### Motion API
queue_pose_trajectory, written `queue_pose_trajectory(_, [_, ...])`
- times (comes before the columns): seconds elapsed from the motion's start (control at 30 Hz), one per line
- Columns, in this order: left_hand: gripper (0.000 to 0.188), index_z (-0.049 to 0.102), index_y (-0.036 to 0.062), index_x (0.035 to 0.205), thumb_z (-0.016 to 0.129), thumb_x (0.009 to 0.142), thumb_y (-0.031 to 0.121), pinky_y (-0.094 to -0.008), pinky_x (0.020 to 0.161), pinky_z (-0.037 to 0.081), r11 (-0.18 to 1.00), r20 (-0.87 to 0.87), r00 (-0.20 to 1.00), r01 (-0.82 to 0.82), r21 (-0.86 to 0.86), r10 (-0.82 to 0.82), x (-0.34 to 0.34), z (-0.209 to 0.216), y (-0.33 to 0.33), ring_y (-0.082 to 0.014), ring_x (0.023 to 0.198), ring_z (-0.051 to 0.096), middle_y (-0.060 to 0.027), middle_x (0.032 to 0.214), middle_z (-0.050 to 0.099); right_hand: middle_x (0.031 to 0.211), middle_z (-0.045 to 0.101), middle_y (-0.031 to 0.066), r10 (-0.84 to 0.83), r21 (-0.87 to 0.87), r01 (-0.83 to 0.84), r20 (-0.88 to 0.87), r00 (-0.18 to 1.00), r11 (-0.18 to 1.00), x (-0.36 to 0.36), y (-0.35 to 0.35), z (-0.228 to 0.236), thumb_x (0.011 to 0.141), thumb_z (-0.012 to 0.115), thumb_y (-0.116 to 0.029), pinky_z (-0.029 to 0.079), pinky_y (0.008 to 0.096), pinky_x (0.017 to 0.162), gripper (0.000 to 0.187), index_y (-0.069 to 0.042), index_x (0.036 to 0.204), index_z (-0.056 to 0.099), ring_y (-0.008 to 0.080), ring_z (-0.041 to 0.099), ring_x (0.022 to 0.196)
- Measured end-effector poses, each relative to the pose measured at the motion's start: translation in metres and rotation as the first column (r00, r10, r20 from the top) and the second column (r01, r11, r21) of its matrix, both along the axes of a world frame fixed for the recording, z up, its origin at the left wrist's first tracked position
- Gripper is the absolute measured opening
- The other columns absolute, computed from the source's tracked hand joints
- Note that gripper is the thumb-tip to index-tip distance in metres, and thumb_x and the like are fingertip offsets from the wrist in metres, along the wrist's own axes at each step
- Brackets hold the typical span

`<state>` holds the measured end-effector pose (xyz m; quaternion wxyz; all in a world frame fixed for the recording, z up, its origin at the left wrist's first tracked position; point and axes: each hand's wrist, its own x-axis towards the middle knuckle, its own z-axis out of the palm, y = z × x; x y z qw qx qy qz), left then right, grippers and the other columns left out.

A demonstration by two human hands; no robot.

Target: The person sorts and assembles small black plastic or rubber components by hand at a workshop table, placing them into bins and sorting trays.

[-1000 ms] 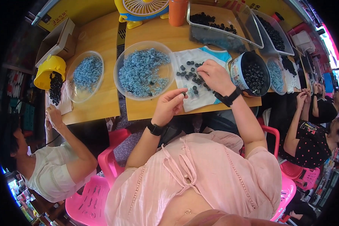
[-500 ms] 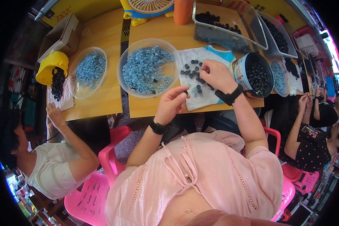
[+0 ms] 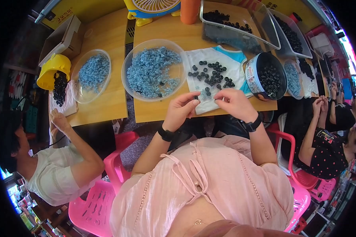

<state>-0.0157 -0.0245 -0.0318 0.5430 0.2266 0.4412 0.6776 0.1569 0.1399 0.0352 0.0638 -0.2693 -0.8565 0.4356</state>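
My left hand point(image 3: 181, 108) pinches a small black round piece point(image 3: 196, 97) between thumb and fingertips, at the table's near edge. Just right of it is my right hand point(image 3: 236, 103), its thumb and fingertips pressed together; whatever they hold is too small to make out. Beyond both hands, loose black round pieces point(image 3: 216, 70) lie scattered on a white and light-blue cloth point(image 3: 195, 59), with a few translucent blue bits point(image 3: 205, 94) near my fingers. A clear round tub point(image 3: 127, 83) left of the cloth holds a heap of small translucent blue pieces point(image 3: 148, 71).
A round bucket point(image 3: 252, 81) of black pieces stands right of the cloth. Clear bins point(image 3: 209, 33) sit behind it, near an orange cup point(image 3: 190, 12) and a blue-yellow fan point(image 3: 154, 10). People work on both sides; a yellow container point(image 3: 53, 71) lies tipped at far left.
My right hand has come back from over the black pieces on the cloth, down and toward my left hand. The left hand stays nearly in place with its black piece.
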Motion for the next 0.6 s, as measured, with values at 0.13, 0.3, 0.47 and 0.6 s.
queue_pose_trajectory(0.13, [0.026, 0.068, 0.0026, 0.121, 0.067, 0.096, 0.01, -0.0192, 0.051, 0.039, 0.999, -0.009, 1.0, -0.013, 0.034, 0.013, 0.001, -0.001, 0.001, -0.0036, 0.061, 0.051, 0.0024, 0.087, 0.058, 0.084, 0.064, 0.0119, 0.13, 0.243, -0.124, -0.009, 0.991, 0.962, 0.007, -0.004, -0.016, 0.084, 0.068, -0.011, 0.053, 0.0376, 0.071, 0.011, -0.004, 0.092, 0.071, 0.0294, 0.065, 0.08])
queue_pose_trajectory(0.3, [0.025, 0.069, 0.0012, 0.119, 0.068, 0.094, 0.006, -0.0188, 0.052, 0.04, 0.998, -0.078, 0.996, -0.028, 0.052, 0.032, 0.001, -0.001, 0.0, -0.0038, 0.062, 0.05, 0.001, 0.099, 0.054, 0.085, 0.063, 0.0097, 0.018, 0.282, -0.01, -0.024, 1.0, 0.959, 0.005, 0.004, -0.014, 0.084, 0.068, -0.011, 0.053, 0.0379, 0.072, 0.01, -0.006, 0.092, 0.071, 0.0293, 0.065, 0.081])
queue_pose_trajectory(0.47, [0.026, 0.07, 0.0015, 0.119, 0.069, 0.093, 0.006, -0.0187, 0.052, 0.04, 0.998, -0.065, 0.997, -0.031, 0.057, 0.034, 0.003, -0.004, 0.001, -0.0039, 0.062, 0.051, 0.001, 0.096, 0.055, 0.088, 0.062, 0.0084, 0.032, 0.474, 0.014, -0.088, 0.996, 0.881, 0.003, 0.014, -0.025, 0.084, 0.069, -0.01, 0.053, 0.0367, 0.071, 0.01, -0.007, 0.094, 0.072, 0.0275, 0.065, 0.083])
queue_pose_trajectory(0.6, [0.026, 0.07, 0.0012, 0.118, 0.071, 0.092, 0.007, -0.0189, 0.052, 0.04, 0.999, -0.085, 0.996, -0.022, 0.05, 0.027, 0.003, -0.003, 0.001, -0.0041, 0.063, 0.051, 0.0006, 0.094, 0.056, 0.088, 0.063, 0.0082, 0.012, 0.261, 0.028, -0.15, 0.989, 0.965, -0.002, 0.005, -0.014, 0.085, 0.071, -0.008, 0.051, 0.0335, 0.069, 0.011, -0.006, 0.096, 0.073, 0.0244, 0.064, 0.08])
